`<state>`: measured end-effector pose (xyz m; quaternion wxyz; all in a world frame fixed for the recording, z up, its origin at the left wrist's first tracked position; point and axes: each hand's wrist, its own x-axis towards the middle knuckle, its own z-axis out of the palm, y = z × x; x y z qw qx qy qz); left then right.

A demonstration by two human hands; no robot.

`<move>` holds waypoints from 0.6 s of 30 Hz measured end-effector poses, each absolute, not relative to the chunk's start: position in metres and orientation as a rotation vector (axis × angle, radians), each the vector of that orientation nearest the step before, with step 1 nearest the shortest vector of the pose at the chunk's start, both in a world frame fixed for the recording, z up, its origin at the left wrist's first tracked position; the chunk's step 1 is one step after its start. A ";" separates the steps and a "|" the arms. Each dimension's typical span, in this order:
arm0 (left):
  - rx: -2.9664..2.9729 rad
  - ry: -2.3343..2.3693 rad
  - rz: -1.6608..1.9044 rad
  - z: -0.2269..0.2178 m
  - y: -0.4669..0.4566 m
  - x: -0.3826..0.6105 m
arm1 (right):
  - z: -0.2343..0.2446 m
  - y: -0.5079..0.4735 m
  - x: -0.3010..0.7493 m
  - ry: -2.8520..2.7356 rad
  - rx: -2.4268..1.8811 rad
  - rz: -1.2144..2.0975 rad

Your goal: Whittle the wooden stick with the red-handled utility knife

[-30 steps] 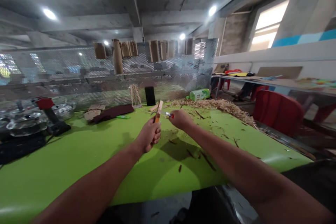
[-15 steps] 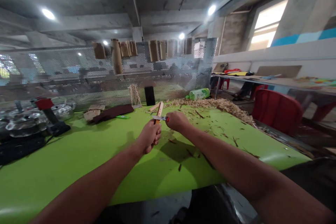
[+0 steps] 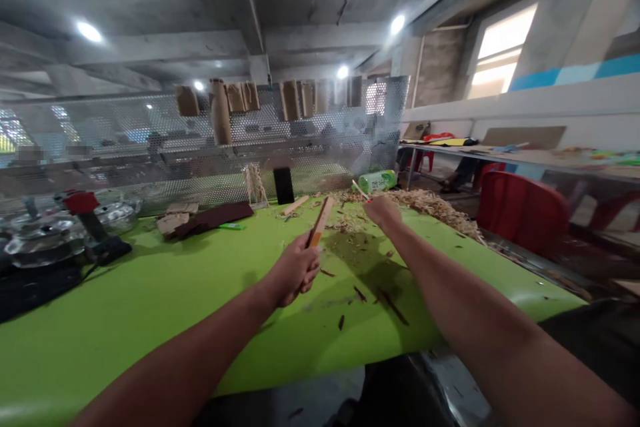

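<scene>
Lime-green workbench top (image 3: 150, 293), littered with dark slivers. Left hand (image 3: 295, 270): fingers clamped round the lower end of a thin pale wooden slat (image 3: 320, 221), tilted up and away, probably to keep its upper face exposed. Right hand (image 3: 383, 211): fingers closed on a small red-handled knife (image 3: 361, 190), held clear beyond the slat, beside a heap of pale wood shavings (image 3: 430, 203). Green plastic bottle (image 3: 377, 181) lies sideways; contents indiscernible.

A: Bright enough?
B: Yes: ceiling lamps (image 3: 89, 31) and a glaring window (image 3: 500, 53). Soft shadows lie on the green table (image 3: 150, 293).
A: Sharp?
B: Edges bend, the mesh screen (image 3: 150, 147) is hazy, the right hand (image 3: 383, 211) blurs.
</scene>
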<state>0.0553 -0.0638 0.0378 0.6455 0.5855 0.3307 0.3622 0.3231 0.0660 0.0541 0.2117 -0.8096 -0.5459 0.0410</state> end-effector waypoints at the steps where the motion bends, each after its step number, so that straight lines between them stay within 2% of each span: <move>1: 1.316 0.768 0.847 0.039 -0.062 0.055 | 0.054 0.065 0.319 -1.515 -2.220 0.103; 10: 1.241 0.860 0.971 0.042 -0.047 0.051 | 0.045 0.027 0.225 -2.094 -1.810 -0.177; 18: 1.263 0.888 0.957 0.040 -0.045 0.053 | 0.041 0.025 0.220 -2.177 -1.823 -0.277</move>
